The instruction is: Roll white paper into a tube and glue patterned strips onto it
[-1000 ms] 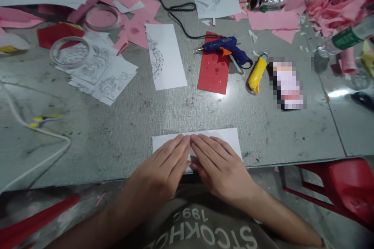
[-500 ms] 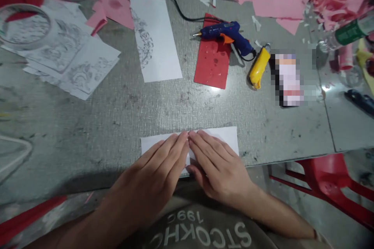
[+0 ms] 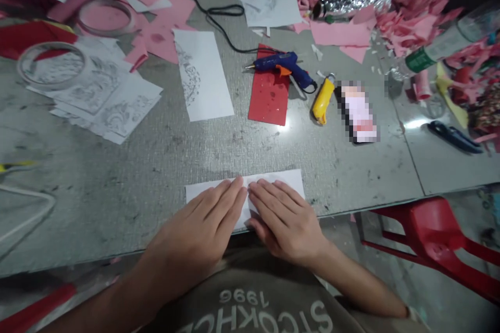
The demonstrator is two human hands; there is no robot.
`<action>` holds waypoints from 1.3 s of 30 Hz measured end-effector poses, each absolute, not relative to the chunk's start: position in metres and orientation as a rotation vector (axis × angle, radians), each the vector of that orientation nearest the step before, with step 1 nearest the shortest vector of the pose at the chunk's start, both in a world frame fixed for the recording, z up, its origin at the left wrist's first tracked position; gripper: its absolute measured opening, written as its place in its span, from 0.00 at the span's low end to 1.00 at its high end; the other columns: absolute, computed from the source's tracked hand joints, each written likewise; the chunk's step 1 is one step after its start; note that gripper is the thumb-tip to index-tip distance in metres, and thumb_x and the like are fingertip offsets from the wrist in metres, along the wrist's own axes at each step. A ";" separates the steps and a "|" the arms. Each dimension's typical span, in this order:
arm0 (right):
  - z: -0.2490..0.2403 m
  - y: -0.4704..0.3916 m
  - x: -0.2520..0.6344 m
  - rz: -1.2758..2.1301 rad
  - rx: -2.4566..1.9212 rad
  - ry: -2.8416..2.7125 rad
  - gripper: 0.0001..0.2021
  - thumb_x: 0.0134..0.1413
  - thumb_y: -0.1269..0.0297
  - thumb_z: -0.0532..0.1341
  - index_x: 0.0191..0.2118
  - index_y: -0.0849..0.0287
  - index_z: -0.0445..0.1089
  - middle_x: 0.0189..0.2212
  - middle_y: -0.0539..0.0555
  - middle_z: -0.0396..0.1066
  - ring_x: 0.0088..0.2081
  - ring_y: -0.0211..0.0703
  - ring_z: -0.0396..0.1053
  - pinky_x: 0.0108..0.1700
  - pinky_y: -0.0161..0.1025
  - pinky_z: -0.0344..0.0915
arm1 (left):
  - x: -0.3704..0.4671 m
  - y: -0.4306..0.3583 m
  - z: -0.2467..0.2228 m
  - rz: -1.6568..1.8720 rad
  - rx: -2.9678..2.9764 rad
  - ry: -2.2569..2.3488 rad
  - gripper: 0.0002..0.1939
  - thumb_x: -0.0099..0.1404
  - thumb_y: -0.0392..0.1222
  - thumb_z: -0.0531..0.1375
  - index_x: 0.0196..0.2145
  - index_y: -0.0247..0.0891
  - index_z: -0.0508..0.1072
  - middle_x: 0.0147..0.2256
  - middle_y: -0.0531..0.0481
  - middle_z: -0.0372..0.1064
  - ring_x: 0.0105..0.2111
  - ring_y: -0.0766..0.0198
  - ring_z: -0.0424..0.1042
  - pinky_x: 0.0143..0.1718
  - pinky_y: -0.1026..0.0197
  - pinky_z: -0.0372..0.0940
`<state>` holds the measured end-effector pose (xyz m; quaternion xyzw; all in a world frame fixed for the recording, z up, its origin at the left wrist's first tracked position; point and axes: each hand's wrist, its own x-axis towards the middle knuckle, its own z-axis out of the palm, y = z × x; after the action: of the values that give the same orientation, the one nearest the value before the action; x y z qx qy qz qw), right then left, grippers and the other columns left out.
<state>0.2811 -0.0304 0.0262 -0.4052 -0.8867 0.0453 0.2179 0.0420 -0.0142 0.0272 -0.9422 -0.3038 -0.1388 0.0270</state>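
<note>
A strip of white paper (image 3: 246, 210) lies along the table's near edge. Flat on its left part rests my left hand (image 3: 207, 218), fingers stretched out and side by side. My right hand (image 3: 285, 218) lies flat on the right part, its fingertips close to those of the left and its thumb tucked below. Both palms face down and hide much of the paper. Beyond the strip, a white sheet with a printed pattern (image 3: 213, 78) and a red card (image 3: 267, 99) lie on the table, with a blue glue gun (image 3: 277, 65) across the card.
Right of the glue gun are a yellow cutter (image 3: 322, 101) and a blurred-out phone (image 3: 358, 112). Printed sheets (image 3: 128, 106) and a tape roll (image 3: 80, 75) lie at the left. Pink scraps (image 3: 414, 15) and a bottle (image 3: 425, 57) sit at the back right. A red chair (image 3: 437, 229) stands below.
The view has shifted, so the objects at the back appear lower and the right-hand ones further left. My right fingertips sit slightly lower on the paper; both hands stay flat on it.
</note>
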 end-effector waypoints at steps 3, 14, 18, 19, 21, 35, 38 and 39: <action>0.027 -0.032 0.286 0.201 -1.115 -2.461 0.21 0.69 0.68 0.63 0.64 0.69 0.71 0.64 0.61 0.75 0.67 0.51 0.71 0.70 0.50 0.68 | 0.043 -0.011 0.029 -0.395 -2.901 -0.916 0.28 0.72 0.29 0.49 0.66 0.19 0.69 0.68 0.30 0.66 0.59 0.41 0.74 0.55 0.43 0.72; 0.044 -0.038 0.325 0.185 -1.656 -2.075 0.18 0.66 0.60 0.68 0.59 0.56 0.74 0.51 0.62 0.74 0.48 0.58 0.70 0.47 0.57 0.70 | 0.037 -0.028 0.027 -0.444 -2.915 -0.966 0.22 0.76 0.35 0.51 0.62 0.30 0.75 0.66 0.36 0.71 0.57 0.50 0.75 0.54 0.45 0.65; 0.043 -0.035 0.323 0.231 -1.696 -2.105 0.16 0.68 0.58 0.66 0.57 0.56 0.73 0.50 0.62 0.73 0.48 0.58 0.69 0.49 0.58 0.69 | 0.032 -0.036 0.021 -0.406 -2.898 -0.951 0.21 0.77 0.37 0.52 0.62 0.35 0.75 0.66 0.40 0.71 0.57 0.53 0.75 0.55 0.47 0.64; 0.044 -0.034 0.323 0.240 -1.699 -2.107 0.16 0.68 0.57 0.66 0.57 0.56 0.73 0.50 0.62 0.73 0.49 0.59 0.69 0.50 0.58 0.68 | 0.031 -0.037 0.020 -0.412 -2.899 -0.930 0.21 0.77 0.37 0.52 0.61 0.36 0.75 0.66 0.41 0.72 0.57 0.53 0.74 0.55 0.47 0.64; 0.046 -0.032 0.323 0.283 -1.698 -2.118 0.14 0.68 0.57 0.67 0.54 0.56 0.74 0.50 0.61 0.73 0.49 0.59 0.69 0.50 0.57 0.67 | 0.028 -0.039 0.017 -0.421 -2.910 -0.896 0.20 0.78 0.36 0.51 0.60 0.37 0.76 0.64 0.42 0.73 0.57 0.55 0.74 0.57 0.48 0.63; 0.048 -0.036 0.315 1.035 -1.251 -1.519 0.06 0.63 0.71 0.70 0.38 0.54 0.75 0.35 0.51 0.79 0.37 0.45 0.77 0.40 0.45 0.72 | 0.053 0.005 0.064 -0.826 -3.180 -1.295 0.07 0.77 0.39 0.61 0.48 0.38 0.79 0.43 0.47 0.79 0.42 0.55 0.75 0.45 0.51 0.63; 0.047 -0.036 0.315 1.034 -1.202 -1.506 0.06 0.63 0.71 0.70 0.39 0.53 0.75 0.34 0.51 0.79 0.36 0.45 0.78 0.40 0.45 0.74 | 0.054 0.012 0.063 -0.788 -3.367 -1.287 0.13 0.79 0.38 0.56 0.39 0.42 0.80 0.36 0.53 0.77 0.36 0.61 0.72 0.41 0.53 0.59; 0.048 -0.036 0.315 1.044 -1.201 -1.510 0.05 0.63 0.70 0.70 0.39 0.53 0.75 0.35 0.51 0.79 0.37 0.46 0.78 0.40 0.46 0.75 | 0.054 0.012 0.062 -0.791 -3.380 -1.284 0.15 0.79 0.37 0.55 0.38 0.42 0.80 0.35 0.54 0.77 0.36 0.61 0.71 0.41 0.53 0.58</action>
<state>0.3155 -0.0355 0.0475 -0.4871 -0.6124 0.4236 0.4564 0.0536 0.0118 0.0624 -0.8776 -0.3334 -0.2055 -0.2764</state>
